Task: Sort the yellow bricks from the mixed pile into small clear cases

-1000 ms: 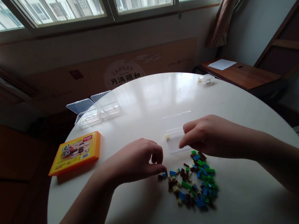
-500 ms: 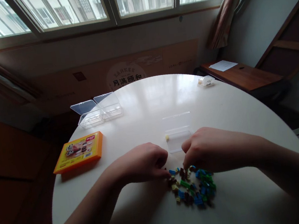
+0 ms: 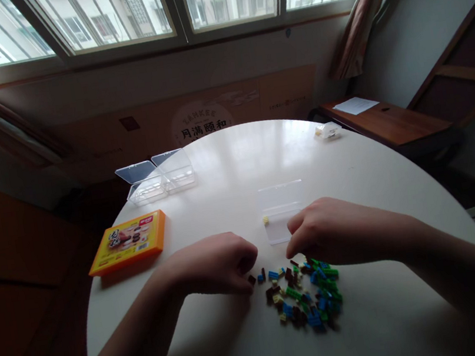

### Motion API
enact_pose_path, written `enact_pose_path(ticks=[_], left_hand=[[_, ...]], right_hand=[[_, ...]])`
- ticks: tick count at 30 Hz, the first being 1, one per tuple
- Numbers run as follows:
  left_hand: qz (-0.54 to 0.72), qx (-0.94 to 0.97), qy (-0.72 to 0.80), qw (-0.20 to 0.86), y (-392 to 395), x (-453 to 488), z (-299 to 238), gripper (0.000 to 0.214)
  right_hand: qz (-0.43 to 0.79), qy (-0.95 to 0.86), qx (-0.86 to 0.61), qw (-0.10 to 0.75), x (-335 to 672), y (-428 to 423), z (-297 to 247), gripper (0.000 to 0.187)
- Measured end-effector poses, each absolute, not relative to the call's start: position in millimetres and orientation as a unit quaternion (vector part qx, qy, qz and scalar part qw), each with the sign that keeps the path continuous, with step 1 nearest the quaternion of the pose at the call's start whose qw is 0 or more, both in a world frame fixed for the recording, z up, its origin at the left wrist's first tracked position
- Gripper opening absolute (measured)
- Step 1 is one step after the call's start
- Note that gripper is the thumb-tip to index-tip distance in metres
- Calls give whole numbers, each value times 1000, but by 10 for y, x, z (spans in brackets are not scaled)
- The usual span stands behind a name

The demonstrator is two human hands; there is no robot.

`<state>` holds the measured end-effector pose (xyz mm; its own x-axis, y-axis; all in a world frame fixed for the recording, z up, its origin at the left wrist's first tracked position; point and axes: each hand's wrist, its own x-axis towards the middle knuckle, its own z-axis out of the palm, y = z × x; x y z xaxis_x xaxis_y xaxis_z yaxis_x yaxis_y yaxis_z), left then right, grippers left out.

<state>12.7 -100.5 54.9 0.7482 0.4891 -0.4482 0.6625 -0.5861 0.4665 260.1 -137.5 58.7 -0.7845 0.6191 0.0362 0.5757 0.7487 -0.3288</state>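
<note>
A loose pile of small toy bricks [image 3: 315,316] in blue, green, brown and pale yellow lies on the white table. To its left is my left hand [image 3: 226,263], curled, with a small brown brick [image 3: 251,280] at its thumb and fingertips. My right hand [image 3: 323,230] hovers over the pile's far edge, thumb and forefinger pinched together; whatever they hold is too small or hidden. Just beyond the hands, a clear plastic box [image 3: 279,232] stands with its lid [image 3: 281,194] tipped back. One pale yellow brick [image 3: 266,220] sits at its left side. My right hand covers its right corner.
Two clear boxes [image 3: 150,189] with raised lids stand at the table's far left. An orange-yellow game box [image 3: 128,242] lies nearer on the left. A small clear packet [image 3: 327,130] rests by the far right edge. The round white table [image 3: 227,346] curves away on both sides.
My left hand has moved left, away from the pile, with the brown brick at its fingertips. My right hand has risen slightly from the bricks, uncovering more of them.
</note>
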Motion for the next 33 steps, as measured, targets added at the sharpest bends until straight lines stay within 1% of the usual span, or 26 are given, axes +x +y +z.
enact_pose_path(ticks=[4,9,14,16,22,33], left_hand=[[-172,859,366,315,-970,57,568,13],[-181,838,424,291,-900,6,585,16],[-96,845,472,234,-804,-42,517,12],[-57,846,484,218,-765,-59,472,15],[1,840,492,229,-704,-83,398,19],[-13,868,444,224,-706,-60,387,17]], right_hand=[[169,-924,-335,77,2600,-1364,580,35],[170,-926,-329,77,2597,-1356,570,32],[166,-926,-327,84,2600,-1352,553,33],[164,-926,-328,86,2602,-1348,548,32],[164,-921,-340,99,2621,-1327,518,32],[153,-914,-357,117,2623,-1291,493,30]])
